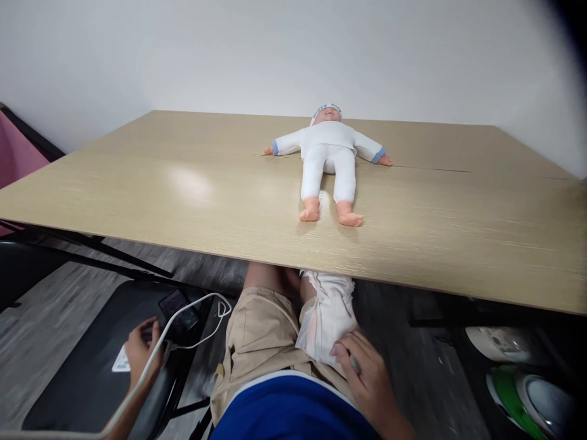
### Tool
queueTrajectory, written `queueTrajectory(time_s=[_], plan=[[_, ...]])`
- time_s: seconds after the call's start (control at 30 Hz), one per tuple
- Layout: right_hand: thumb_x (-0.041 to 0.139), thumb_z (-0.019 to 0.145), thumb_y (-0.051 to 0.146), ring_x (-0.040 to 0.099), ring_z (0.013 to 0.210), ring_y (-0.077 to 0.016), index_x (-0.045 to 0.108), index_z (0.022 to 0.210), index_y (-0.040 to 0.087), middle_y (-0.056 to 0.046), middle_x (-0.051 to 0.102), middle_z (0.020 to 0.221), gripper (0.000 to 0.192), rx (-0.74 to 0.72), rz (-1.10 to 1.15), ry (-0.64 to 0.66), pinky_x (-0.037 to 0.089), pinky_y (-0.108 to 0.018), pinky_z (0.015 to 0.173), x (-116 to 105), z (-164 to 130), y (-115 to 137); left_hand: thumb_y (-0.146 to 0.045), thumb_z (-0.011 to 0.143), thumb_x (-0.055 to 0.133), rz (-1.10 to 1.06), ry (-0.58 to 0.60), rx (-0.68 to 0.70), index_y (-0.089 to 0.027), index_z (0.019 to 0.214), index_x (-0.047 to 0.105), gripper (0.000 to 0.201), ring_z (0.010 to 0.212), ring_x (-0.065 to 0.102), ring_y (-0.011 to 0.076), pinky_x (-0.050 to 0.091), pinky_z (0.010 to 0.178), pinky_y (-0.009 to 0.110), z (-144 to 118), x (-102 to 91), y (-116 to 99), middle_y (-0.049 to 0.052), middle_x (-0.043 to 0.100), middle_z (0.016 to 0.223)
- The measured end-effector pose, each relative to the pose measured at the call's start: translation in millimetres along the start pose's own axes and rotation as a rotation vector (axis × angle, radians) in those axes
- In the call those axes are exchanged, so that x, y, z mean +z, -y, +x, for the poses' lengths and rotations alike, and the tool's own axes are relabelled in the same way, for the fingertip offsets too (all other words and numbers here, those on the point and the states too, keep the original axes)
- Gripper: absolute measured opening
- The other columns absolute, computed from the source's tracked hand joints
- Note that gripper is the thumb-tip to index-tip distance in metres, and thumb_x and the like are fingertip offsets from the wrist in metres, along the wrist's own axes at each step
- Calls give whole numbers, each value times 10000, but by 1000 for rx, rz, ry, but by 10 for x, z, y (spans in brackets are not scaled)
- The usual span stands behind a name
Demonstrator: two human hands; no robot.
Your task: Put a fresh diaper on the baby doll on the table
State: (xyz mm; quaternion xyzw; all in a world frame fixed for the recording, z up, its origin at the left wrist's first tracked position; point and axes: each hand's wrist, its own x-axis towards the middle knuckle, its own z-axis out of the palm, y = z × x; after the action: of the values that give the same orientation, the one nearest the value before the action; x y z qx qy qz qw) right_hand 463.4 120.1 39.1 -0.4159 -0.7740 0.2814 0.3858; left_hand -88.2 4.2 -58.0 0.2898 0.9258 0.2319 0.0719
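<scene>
The pale wooden surface [183,201] hid the knees; the green-and-white round object [527,397] was blurred and cut off

Pale wood table [192,183], white-suited baby doll [329,160] lying face-up on it

My left hand [140,349] reaches down and out to my side, fingers curled, forearm angled in from the lower edge. My right hand [367,373] rests palm down on my lap, fingers loosely bent, knees pointing forward.
</scene>
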Motion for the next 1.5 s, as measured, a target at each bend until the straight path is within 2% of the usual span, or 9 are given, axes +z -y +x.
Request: queueTrajectory(time_s=[0.1, 0.2, 0.4, 0.57, 0.67, 0.77, 0.93, 1.2, 1.5], plan=[[586, 1136, 355, 645, 764, -211, 689, 945, 247, -24, 676, 819, 243, 143, -137, -194, 495, -323, 718, -116, -64, -209, -642, 1009, 503, -132, -19, 135, -290, 1061, 623, 375, 992, 692, 357, 586, 934, 537, -736, -91, -65, 103, 708, 1051], [645, 1084, 589, 623, 739, -215, 726, 996, 233, -41, 684, 844, 375, 265, -267, -345, 499, -325, 691, -159, -147, -455, -495, 1010, 629, -326, 166, 455, -299, 776, 486, 337, 852, 669, 300, 586, 799, 463, -1337, -155, -255, 55, 639, 842], [648, 976, 797, 676, 887, -243, 715, 1167, 213, -103, 752, 1072, 618, 486, -160, -300, 541, -334, 722, -22, -164, -715, -213, 1009, 654, -470, 507, 860, -231, 763, 566, 261, 968, 724, 231, 610, 837, 339, -1685, -165, -1215, 99, 717, 1035], [573, 881, 930, 684, 962, -304, 733, 1148, 215, -141, 757, 1127, 780, 628, -107, -185, 561, -464, 905, 122, 55, -725, -159, 966, 617, -622, 643, 798, -209, 828, 560, 158, 1105, 694, 234, 550, 968, 351, -1753, 180, -2243, 101, 701, 1156], [605, 860, 909, 671, 1036, -339, 744, 1115, 220, -141, 738, 1097, 748, 627, -120, -187, 526, -526, 1011, 164, 157, -739, -202, 963, 622, -723, 678, 647, -224, 1127, 618, 166, 1046, 675, 215, 527, 980, 364, -1842, 585, -2720, 70, 685, 1140], [658, 843, 868, 666, 1067, -346, 732, 1113, 216, -144, 727, 1102, 710, 656, -44, -202, 527, -516, 1008, 183, 195, -758, -390, 920, 760, -774, 740, 360, -218, 1232, 563, 407, 1027, 669, 222, 514, 998, 382, -1915, 972, -3003, 71, 685, 1157], [647, 880, 852, 730, 886, -284, 700, 1152, 211, -113, 782, 1047, 699, 690, 125, -112, 561, -395, 783, 192, 195, -772, -772, 676, 920, -912, 1000, 34, -196, 1006, 632, 724, 1053, 709, 271, 529, 1013, 395, -2016, 1279, -3196, 93, 750, 1056], [706, 869, 861, 793, 1038, -305, 678, 1132, 222, -118, 831, 1122, 692, 726, 405, -36, 630, -391, 873, 183, 207, -645, -697, 516, 1041, -1032, 1196, -181, -99, 1058, 798, 843, 867, 790, 279, 595, 815, 354, -2111, 1106, -3317, 143, 843, 976], [840, 858, 753, 799, 1079, -320, 711, 1199, 217, -129, 831, 1174, 648, 812, 695, 13, 656, -399, 908, -262, 148, 58, -641, 713, 995, -1063, 1224, -66, -107, 1257, 754, 799, 1134, 796, 310, 608, 978, 356, -2321, 297, -3353, 186, 835, 1256]])
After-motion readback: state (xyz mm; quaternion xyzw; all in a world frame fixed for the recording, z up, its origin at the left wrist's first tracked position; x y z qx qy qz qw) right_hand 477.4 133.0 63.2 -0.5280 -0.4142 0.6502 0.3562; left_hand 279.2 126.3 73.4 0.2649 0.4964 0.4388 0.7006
